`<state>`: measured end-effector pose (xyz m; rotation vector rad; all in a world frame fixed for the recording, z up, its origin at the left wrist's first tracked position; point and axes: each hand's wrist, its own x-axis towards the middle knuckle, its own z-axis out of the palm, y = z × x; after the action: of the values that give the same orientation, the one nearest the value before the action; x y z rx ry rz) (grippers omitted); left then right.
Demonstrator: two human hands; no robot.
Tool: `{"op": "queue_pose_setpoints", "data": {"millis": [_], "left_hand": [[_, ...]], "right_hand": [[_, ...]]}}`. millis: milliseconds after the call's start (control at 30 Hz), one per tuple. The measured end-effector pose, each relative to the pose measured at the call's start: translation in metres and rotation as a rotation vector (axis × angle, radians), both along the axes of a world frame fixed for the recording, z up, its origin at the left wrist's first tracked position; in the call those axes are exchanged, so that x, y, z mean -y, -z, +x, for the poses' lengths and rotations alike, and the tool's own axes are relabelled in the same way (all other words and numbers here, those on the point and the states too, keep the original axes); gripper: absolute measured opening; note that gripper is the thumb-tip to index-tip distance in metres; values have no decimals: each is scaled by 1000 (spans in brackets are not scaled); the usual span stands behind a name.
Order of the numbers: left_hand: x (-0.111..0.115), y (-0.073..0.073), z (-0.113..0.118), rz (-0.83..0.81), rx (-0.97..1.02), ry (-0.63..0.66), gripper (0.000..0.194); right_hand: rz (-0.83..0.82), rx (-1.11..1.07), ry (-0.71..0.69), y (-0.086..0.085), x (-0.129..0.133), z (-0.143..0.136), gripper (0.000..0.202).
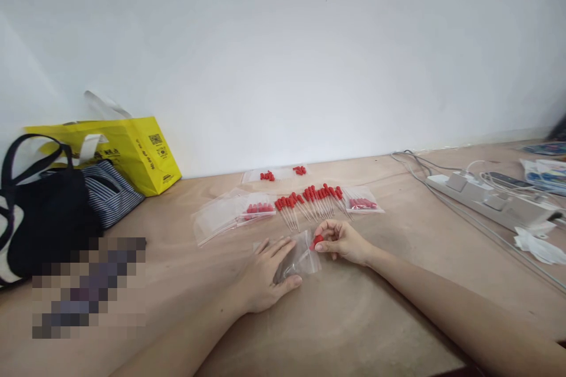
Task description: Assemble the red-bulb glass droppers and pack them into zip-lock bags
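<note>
Head view, forward-down over table (362, 318), perhaps near.

Red-capped dropper (316, 242) at clear bag (300, 258)

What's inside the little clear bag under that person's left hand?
The clear bag looks empty where it shows. The left hand covers part of it. The right hand holds a red-capped dropper at its mouth.

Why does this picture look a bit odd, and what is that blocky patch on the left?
Head view: soft, even light, only faint shadows under the left hand and right hand. The wide lens bends the table edge and stretches the forearms. The blocky patch is pixelated on purpose, hiding what lies there. The clear bag shows slight glare; the far-right clutter is blurred.
</note>
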<state>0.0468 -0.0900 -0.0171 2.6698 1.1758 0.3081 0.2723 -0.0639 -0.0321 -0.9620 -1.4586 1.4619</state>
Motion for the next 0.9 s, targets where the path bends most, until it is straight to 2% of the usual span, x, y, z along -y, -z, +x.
{"op": "queue_pose_setpoints", "data": {"millis": [133,233,400,567,733,900], "left_hand": [[1,-3,0,-10,-13,-1,52],[1,-2,1,-4,-16,-3,52],[-1,0,1,7,-27,-14,54],[0,1,1,13,-31,-12,53],[0,1,3,13,-5,-13,52],[2,-9,-4,-70,32,-42,61]], "right_hand": [[41,109,14,2,-5,9,37],[172,218,88,4,-9,14,30],[240,258,180,8,-8,6,28],[258,328,155,5,2,-4,22],[261,434,30,6,-1,-3,19],[252,504,58,11,-6,-2,19]]}}
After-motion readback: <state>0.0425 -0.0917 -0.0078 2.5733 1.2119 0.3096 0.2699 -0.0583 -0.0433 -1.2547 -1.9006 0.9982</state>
